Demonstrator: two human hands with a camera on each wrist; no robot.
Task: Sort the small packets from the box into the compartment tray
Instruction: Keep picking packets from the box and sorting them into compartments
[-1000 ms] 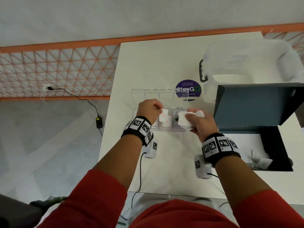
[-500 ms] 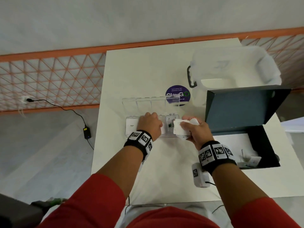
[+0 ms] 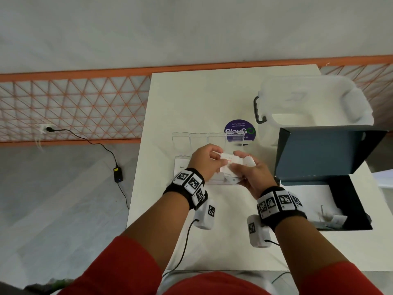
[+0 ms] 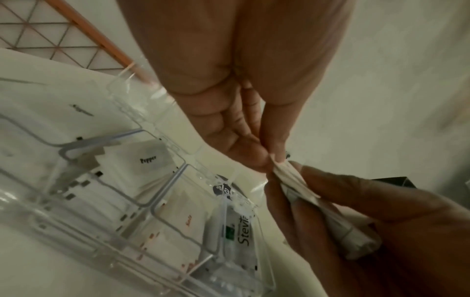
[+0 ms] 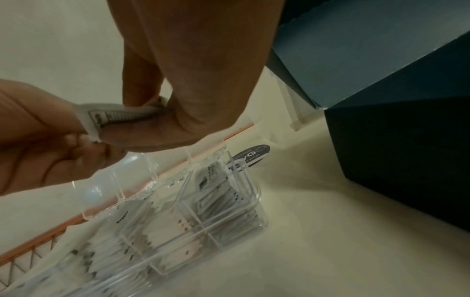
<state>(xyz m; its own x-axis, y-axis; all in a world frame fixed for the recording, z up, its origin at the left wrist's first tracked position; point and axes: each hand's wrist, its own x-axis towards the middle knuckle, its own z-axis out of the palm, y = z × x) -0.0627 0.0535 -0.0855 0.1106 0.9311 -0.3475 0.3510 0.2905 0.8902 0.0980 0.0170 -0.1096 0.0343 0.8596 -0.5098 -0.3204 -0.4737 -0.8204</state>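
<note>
Packets held over the compartment tray

Right hand (image 3: 252, 175) grips a stack of packets (image 3: 232, 167); left hand (image 3: 204, 161) pinches the stack's left end, above the clear tray (image 3: 180, 165).

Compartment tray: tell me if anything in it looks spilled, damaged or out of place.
Nothing stands out. The compartment tray sits flat with its clear lid open, packets lying inside separate compartments: Pepper, Stevia. Both hands hold a stack of packets above it; none lie loose on the table.
</note>
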